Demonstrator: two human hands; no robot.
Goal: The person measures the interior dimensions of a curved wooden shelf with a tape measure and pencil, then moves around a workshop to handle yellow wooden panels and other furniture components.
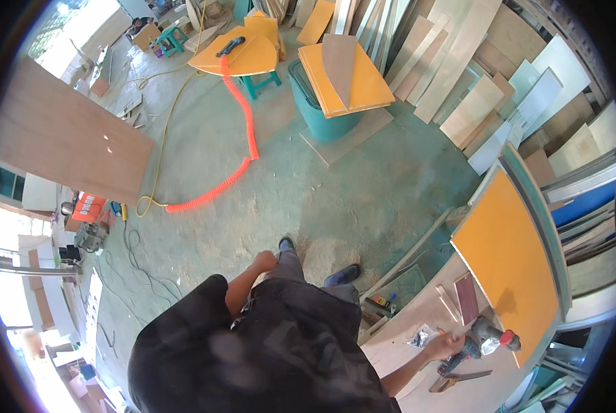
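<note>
One wooden tabletop is standing to the person's right on a dusty green floor; an orange panel is lying along the tabletop's right edge. Loose boards are leaning across the far right side. Orange package near the floor's left edge is showing large printed lettering. Dark power tool is lying by the panel's near corner, right hand bending over it; can't tell if gripping. Left hand is curling beside the left leg, contents hidden.
</note>
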